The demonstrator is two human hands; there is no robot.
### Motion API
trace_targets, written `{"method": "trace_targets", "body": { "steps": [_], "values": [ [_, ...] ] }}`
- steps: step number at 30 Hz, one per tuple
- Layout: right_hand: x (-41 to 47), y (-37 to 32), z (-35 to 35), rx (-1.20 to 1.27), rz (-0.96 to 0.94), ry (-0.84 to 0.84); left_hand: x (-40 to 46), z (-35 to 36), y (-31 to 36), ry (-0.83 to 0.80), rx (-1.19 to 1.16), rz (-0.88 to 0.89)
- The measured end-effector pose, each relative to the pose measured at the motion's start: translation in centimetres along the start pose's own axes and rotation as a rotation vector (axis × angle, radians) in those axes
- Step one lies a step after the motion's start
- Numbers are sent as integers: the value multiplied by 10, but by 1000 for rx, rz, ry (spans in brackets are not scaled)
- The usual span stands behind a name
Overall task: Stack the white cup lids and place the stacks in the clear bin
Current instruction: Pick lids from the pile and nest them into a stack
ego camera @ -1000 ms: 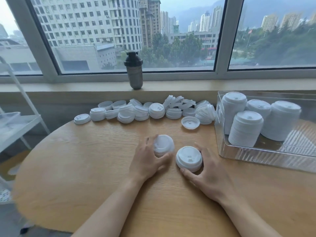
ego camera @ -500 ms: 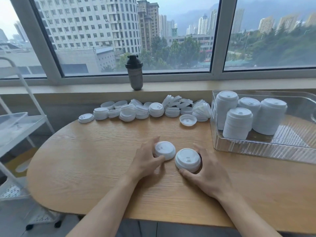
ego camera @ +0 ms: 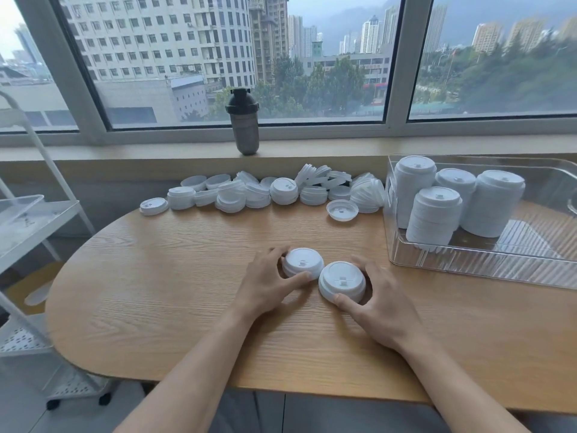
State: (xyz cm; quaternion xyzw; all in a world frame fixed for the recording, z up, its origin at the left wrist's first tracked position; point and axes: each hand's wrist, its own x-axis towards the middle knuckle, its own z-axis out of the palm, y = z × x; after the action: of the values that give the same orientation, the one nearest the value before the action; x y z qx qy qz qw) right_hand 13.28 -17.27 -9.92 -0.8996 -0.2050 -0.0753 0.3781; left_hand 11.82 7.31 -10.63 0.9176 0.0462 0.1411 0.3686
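While each hand grips one, 2 short white lid stacks [ego camera: 321, 271] touch.

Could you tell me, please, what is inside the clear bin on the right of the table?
The clear bin holds four upright stacks of white lids, grouped at its left end. The right part shows only bare ribbed floor. How many lids each stack has cannot be counted.

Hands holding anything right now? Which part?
Left hand grips a short lid stack by its side rim; right hand grips the other lid stack likewise. Both stacks rest on the table.
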Motion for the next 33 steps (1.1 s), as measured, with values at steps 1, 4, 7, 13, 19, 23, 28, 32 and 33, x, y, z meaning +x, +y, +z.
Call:
{"method": "trace_targets", "body": {
  "steps": [1,4,7,13,19,23,28,32,33],
  "values": [
    [0,0,0,0,-4,1,0,0,0,7,-20,-2],
    [0,0,1,-4,-8,-4,-1,0,1,17,-71,-7],
    [0,-1,0,-3,-5,-13,-1,1,-2,30,-113,-24],
    [-1,-3,-1,10,1,-20,0,2,-2,38,-106,-17],
    [-3,-4,-3,47,29,-39,-5,-1,1,102,-201,1],
    [-2,-3,-4,117,46,-44,-10,-1,8,159,-141,75],
    [0,-1,-6,331,112,-15,-15,7,24,143,-126,130],
    [3,-1,-8,462,134,37,-17,21,37,103,-81,192],
    [3,0,-7,479,132,41,-17,23,38,93,-58,205]
  ]
}}
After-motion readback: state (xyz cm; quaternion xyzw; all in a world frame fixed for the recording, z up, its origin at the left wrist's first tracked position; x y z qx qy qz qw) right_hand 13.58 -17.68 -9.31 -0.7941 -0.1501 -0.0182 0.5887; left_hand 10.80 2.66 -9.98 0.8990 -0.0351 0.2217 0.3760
